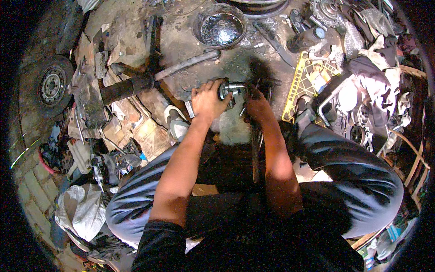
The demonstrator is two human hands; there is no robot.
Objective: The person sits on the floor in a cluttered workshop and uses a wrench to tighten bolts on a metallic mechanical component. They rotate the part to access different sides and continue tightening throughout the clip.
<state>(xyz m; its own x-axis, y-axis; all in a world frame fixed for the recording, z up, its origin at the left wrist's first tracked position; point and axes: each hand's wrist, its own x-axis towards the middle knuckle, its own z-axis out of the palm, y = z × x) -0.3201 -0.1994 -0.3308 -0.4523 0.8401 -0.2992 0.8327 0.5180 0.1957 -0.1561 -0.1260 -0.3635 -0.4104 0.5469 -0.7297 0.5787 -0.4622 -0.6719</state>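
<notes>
Between my feet, my left hand (209, 99) is wrapped round a shiny cylindrical metal part (224, 91), its thumb along the near side. A bright metal stub reaches from this part toward the right. Close beside it, my right hand (258, 105) is closed, with its fingers curled in shadow. Whatever it grips is dark and cannot be made out. Long narrow bars (255, 158) lie just below and beside the right hand, running toward me.
Ahead stands a round basin (220, 28) of dark liquid. A dark metal stand with a long arm (188, 64) lies at left. To the right are a yellow plastic crate (294, 88), a dark cylinder (306, 41) and piled metal parts. A wheel (53, 86) sits far left.
</notes>
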